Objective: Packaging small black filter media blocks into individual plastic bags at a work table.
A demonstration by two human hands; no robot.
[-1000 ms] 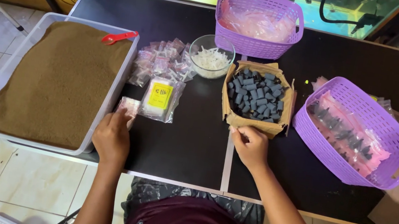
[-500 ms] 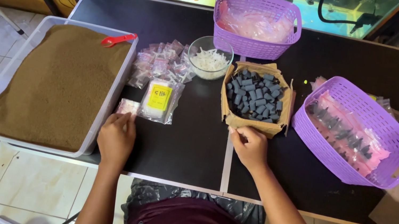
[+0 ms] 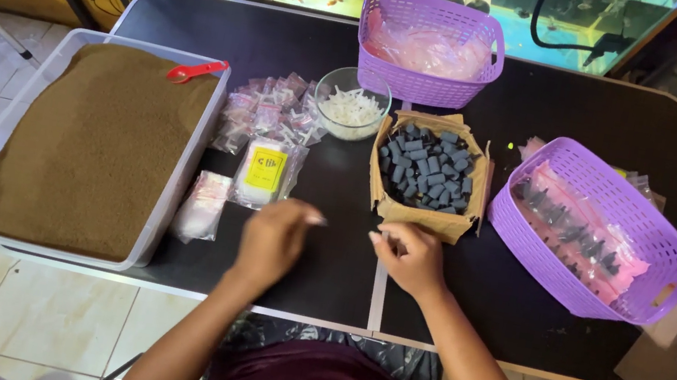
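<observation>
My left hand (image 3: 273,241) hovers over the black table (image 3: 590,113), blurred, its fingertips pinched on what looks like a small clear bag (image 3: 316,219). My right hand (image 3: 409,259) is curled a little to the right of it, just in front of an open cardboard box (image 3: 420,220) full of small dark grey blocks (image 3: 429,169). Whether the right fingers hold a block is hidden. The two hands nearly meet at the table's middle seam.
A large clear tray (image 3: 178,181) of brown granules with a red scoop (image 3: 193,70) sits left. Small plastic packets (image 3: 271,110), a yellow-labelled packet (image 3: 266,171), flat clear bags (image 3: 203,206), a glass bowl (image 3: 330,86) and two purple baskets (image 3: 420,86) (image 3: 533,261) surround the box. Fish tanks stand behind.
My left hand has moved right from the clear bags beside the tray toward my right hand. The right hand has stayed in front of the box.
</observation>
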